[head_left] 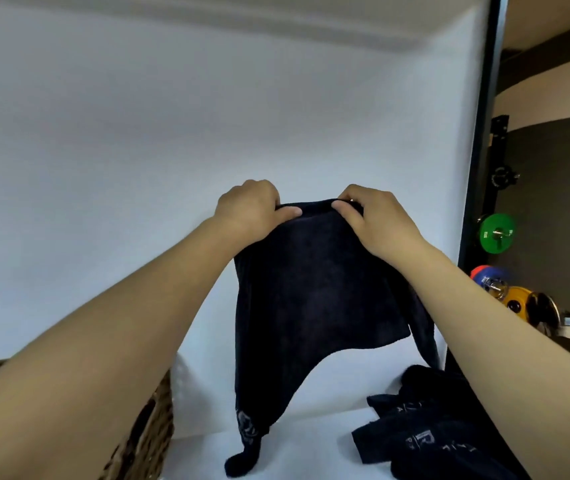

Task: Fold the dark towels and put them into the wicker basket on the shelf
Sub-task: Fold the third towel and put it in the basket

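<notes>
Folding step judged under way. Towel [314,289] was held up by its top edge, left hand [249,211] and right hand [377,220] each pinching a corner; cloth hung below the grip, tail touching the shelf [311,445]. Next: corners to be brought together. Basket [152,427] lower left; unfolded towels [432,438] lower right.

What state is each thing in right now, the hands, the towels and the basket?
Left hand: grips the held towel's top edge.
Right hand: grips the same edge.
Held towel: lifted, hanging, not yet folded.
Towel pile: crumpled on the white surface.
Wicker basket: lower left, contents hidden.
</notes>
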